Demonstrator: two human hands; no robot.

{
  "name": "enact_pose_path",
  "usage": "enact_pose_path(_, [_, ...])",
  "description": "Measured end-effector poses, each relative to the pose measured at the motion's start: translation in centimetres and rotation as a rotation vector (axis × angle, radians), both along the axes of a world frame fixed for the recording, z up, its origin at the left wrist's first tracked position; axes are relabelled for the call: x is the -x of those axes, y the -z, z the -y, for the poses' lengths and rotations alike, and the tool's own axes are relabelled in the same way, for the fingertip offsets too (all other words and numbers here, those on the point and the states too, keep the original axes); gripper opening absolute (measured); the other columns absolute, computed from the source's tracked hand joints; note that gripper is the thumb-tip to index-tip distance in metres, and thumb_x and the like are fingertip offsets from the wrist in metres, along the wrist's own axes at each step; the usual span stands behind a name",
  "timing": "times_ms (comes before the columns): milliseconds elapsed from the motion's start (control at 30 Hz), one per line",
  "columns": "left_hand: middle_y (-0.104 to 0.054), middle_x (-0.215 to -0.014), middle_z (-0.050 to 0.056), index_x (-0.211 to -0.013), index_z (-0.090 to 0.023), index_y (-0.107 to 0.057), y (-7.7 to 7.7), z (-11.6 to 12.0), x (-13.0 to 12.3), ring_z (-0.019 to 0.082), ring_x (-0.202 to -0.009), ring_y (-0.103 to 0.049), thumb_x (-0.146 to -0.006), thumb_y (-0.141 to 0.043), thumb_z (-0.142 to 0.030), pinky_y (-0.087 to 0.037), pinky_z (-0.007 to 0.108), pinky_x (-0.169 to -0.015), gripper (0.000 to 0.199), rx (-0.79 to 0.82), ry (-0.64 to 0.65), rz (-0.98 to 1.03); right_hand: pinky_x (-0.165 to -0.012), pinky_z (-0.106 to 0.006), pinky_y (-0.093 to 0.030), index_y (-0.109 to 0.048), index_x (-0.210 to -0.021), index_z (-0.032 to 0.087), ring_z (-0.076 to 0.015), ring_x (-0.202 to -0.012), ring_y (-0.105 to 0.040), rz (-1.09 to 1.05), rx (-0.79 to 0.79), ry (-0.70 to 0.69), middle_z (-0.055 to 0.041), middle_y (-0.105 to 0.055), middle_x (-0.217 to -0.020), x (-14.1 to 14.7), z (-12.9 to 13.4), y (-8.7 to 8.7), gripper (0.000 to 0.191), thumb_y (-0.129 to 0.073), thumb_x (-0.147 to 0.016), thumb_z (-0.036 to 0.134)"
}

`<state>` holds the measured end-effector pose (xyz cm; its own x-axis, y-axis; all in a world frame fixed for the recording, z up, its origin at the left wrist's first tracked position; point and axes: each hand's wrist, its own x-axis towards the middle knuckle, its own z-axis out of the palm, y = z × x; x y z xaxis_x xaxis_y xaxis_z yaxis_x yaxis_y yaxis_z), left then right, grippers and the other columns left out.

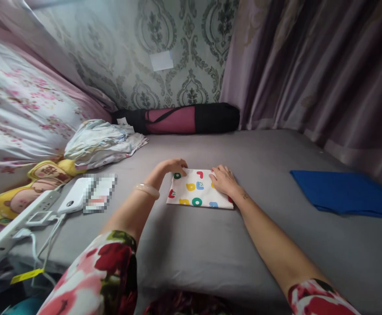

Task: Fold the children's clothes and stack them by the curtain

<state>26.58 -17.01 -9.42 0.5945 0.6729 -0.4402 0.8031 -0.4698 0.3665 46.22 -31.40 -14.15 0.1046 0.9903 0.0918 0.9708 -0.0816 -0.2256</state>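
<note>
A folded white cloth [194, 192] printed with colourful letters lies flat on the grey bed sheet in front of me. My left hand [174, 166] is at its far left corner, thumb on top and fingers curled in at the edge. Over the far right part of the cloth rests my right hand [224, 180], its fingers slightly apart and lying on the fabric near the edge. The fingertips of both hands are partly hidden.
A folded blue cloth [345, 192] lies to the right. At the back is a black and maroon long bag [171, 120]. Crumpled light clothes [102, 142], a yellow plush [22, 192], a white device [76, 194] and a power strip [20, 227] with cables are at left.
</note>
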Motion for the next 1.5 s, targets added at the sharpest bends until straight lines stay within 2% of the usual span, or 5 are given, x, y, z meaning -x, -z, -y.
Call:
enact_pose_path(600, [-0.069,-0.082,0.003,-0.093,-0.017,-0.064,-7.7,3.3,0.9,0.017,-0.074,-0.065,-0.068,-0.068,-0.029,-0.05,0.026,-0.064,0.029,0.187,0.064,0.613,-0.076,-0.03,-0.052,-0.066,-0.093,0.015,-0.0203,-0.085,-0.067,-0.915,0.149,-0.167,-0.008,-0.072,-0.096,-6.8,1.2,-4.4,0.027,-0.07,-0.073,0.033])
enact_pose_path(800, [-0.065,-0.086,0.003,-0.095,-0.014,-0.062,-9.1,3.2,0.5,0.012,-0.074,-0.06,-0.073,-0.067,-0.03,-0.048,0.024,-0.068,0.028,-0.065,0.034,0.934,-0.075,-0.031,-0.048,-0.067,-0.095,0.018,-0.0196,-0.081,-0.063,-0.721,-0.338,-0.078,-0.0056,-0.07,-0.092,-5.8,1.2,-6.5,0.025,-0.067,-0.077,0.035])
enact_pose_path(933, [-0.064,-0.085,0.002,-0.094,-0.013,-0.062,-7.3,2.8,1.1,0.011,-0.074,-0.057,-0.077,-0.062,-0.028,-0.045,0.023,-0.069,0.023,-0.355,-0.004,1.028,-0.087,-0.035,-0.044,-0.066,-0.1,0.02,-0.0235,-0.097,-0.059,-0.399,-0.543,-0.047,-0.0087,-0.068,-0.102,-4.5,0.8,-6.3,0.018,-0.056,-0.086,0.026])
enact_pose_path(1233, [-0.069,-0.092,0.005,-0.096,-0.016,-0.068,2.1,5.9,5.0,0.017,-0.088,-0.06,-0.07,-0.043,-0.009,-0.045,0.027,-0.082,0.037,-0.349,0.204,0.549,-0.076,-0.022,-0.042,-0.07,-0.092,0.021,-0.0166,-0.09,-0.061,-0.229,0.109,-0.373,-0.0034,-0.068,-0.098,-4.2,0.4,-2.8,0.043,-0.047,-0.065,-0.003])
enact_pose_path(1500, [-0.067,-0.097,0.008,-0.091,-0.019,-0.073,1.3,7.3,5.4,0.018,-0.09,-0.059,-0.083,-0.057,-0.037,-0.046,0.029,-0.086,0.025,-0.28,0.273,0.434,-0.068,-0.023,-0.044,-0.072,-0.085,0.021,-0.0166,-0.08,-0.062,-0.29,0.32,-0.466,-0.0021,-0.069,-0.091,-4.3,1.1,-3.4,0.016,-0.061,-0.074,0.023])
